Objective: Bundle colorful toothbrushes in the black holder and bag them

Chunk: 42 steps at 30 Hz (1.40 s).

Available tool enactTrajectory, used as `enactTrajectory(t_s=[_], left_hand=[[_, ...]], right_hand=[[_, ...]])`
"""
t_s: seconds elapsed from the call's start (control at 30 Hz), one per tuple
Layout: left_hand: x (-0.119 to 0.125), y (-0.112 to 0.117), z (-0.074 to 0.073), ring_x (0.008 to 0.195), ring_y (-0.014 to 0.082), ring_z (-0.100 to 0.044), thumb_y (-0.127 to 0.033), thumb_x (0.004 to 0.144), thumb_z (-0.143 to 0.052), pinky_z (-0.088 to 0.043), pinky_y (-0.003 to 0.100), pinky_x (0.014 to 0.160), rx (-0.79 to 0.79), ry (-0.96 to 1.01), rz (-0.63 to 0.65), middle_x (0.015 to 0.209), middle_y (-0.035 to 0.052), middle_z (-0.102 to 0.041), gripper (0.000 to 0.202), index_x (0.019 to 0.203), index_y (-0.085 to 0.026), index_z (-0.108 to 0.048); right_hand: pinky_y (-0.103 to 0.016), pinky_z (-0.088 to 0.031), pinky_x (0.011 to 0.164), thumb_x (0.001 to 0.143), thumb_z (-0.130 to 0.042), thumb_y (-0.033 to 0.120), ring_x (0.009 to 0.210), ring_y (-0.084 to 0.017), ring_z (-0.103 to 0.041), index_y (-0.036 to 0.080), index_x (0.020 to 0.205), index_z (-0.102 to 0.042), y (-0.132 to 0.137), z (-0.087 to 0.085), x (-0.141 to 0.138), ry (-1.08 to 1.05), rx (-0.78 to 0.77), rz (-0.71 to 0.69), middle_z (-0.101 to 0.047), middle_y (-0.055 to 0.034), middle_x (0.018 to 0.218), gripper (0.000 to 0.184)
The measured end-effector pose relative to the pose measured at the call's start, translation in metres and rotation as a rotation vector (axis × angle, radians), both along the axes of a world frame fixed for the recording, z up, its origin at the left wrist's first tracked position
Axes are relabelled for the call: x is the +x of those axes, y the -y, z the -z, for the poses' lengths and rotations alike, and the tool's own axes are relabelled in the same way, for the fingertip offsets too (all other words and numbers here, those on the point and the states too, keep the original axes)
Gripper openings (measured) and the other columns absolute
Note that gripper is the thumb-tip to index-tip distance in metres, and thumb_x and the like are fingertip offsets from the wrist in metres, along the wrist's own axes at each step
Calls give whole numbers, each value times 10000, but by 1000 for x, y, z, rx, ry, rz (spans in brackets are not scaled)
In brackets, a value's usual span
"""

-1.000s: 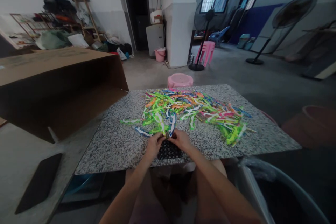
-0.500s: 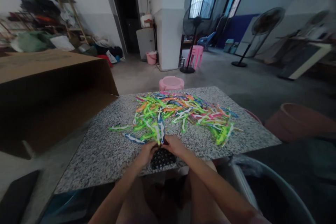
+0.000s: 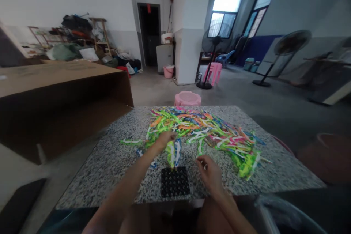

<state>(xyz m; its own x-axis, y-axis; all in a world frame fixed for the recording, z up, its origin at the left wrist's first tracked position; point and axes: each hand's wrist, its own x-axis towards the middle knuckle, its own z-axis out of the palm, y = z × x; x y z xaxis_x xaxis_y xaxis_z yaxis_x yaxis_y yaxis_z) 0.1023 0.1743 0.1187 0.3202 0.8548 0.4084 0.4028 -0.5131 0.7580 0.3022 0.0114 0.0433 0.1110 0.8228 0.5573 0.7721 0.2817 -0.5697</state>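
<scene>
A person is working over a heap of bright plastic strips (image 3: 203, 135) on a granite-topped bench (image 3: 90, 186), the left hand (image 3: 166, 139) curled at the heap's edge, its grip hidden. The right hand (image 3: 210, 173) is narrowly pinched beside a black studded pad (image 3: 175, 182), any hold impossible to make out. A dark-filled tub (image 3: 276, 215) is sitting cut off at lower right.

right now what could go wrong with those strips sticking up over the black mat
The left hand is right beside the blue and white strips rising above the black studded mat, so it could knock them over. The green strips lie near the front edge of the granite table, so they might slide off if dragged.
</scene>
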Motion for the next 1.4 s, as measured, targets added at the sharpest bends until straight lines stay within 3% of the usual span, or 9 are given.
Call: enactTrajectory(t_s=[0.13, 0.2, 0.3, 0.53, 0.77, 0.87, 0.97, 1.17, 1.4], left_hand=[[-89, 25, -17, 676, 146, -640, -388, 747, -683, -489, 243, 637, -2, 72, -233, 734, 16, -692, 269, 881, -154, -685], [-137, 56, -12, 679, 160, -645, -393, 686, -729, -492, 245, 630, -47, 145, -458, 722, 20, -700, 274, 821, -157, -694], [-184, 112, 17, 714, 178, -656, -326, 599, -800, -525, 260, 668, -250, 517, -757, 672, 7, -683, 242, 733, -158, -686], [-192, 192, 94, 816, 167, -688, -119, 708, -668, -574, 292, 787, -626, 1088, -684, 879, 48, -729, 74, 721, -181, -705], [-212, 200, 112, 731, 130, -626, -351, 552, -846, -509, 208, 665, -433, 953, -660, 804, 19, -686, 431, 894, -125, -712], [-207, 199, 121, 729, 151, -629, -460, 546, -829, -511, 256, 688, -366, 883, -699, 808, 23, -676, 571, 983, -123, -683], [-194, 200, 126, 779, 174, -645, -504, 587, -792, -517, 284, 737, -323, 814, -716, 839, 38, -684, 551, 974, -135, -662], [-177, 210, 113, 910, 203, -673, -453, 745, -684, -511, 322, 856, -257, 642, -658, 919, 51, -705, 342, 929, -178, -596], [-92, 192, 98, 923, 209, -661, -385, 820, -611, -494, 319, 860, -166, 415, -359, 938, 64, -716, 225, 920, -187, -645]], right_hand=[[-248, -498, 752, 905, -468, 121, 829, -153, -629, 216, 1004, -616, 31, 7, -83, 389, -11, -438, -663, -42, 926, 202], [-262, -512, 765, 869, -487, 64, 896, -176, -633, 173, 1143, -587, 17, 5, -128, 525, -113, -424, -649, -88, 1064, 312], [-290, -530, 741, 879, -445, 48, 932, -212, -630, 107, 1176, -584, -33, -4, -183, 621, -271, -233, -626, -152, 1113, 333], [-358, -517, 813, 856, -483, 39, 1066, -269, -575, 67, 1106, -628, -104, -21, -240, 702, -252, -324, -633, -197, 1104, 291], [-341, -436, 985, 886, -524, 107, 1183, -194, -505, 205, 1142, -618, -49, 7, -213, 764, -66, -699, -619, -66, 1235, 290], [-334, -444, 968, 902, -484, 114, 1177, -202, -530, 198, 1284, -535, -25, 16, -199, 548, -105, -463, -554, -103, 1338, 395], [-315, -491, 822, 938, -483, 352, 963, -227, -646, 139, 1153, -614, -20, 8, -211, 274, -363, -156, -688, -135, 1054, 330], [-251, -463, 629, 781, -660, 300, 721, -211, -678, 149, 732, -683, -28, -23, -235, 107, -688, -134, -704, -78, 709, 160], [-254, -472, 680, 886, -526, 417, 712, -162, -632, 185, 948, -621, 51, -1, -112, -277, -150, -87, -694, -43, 806, 259]])
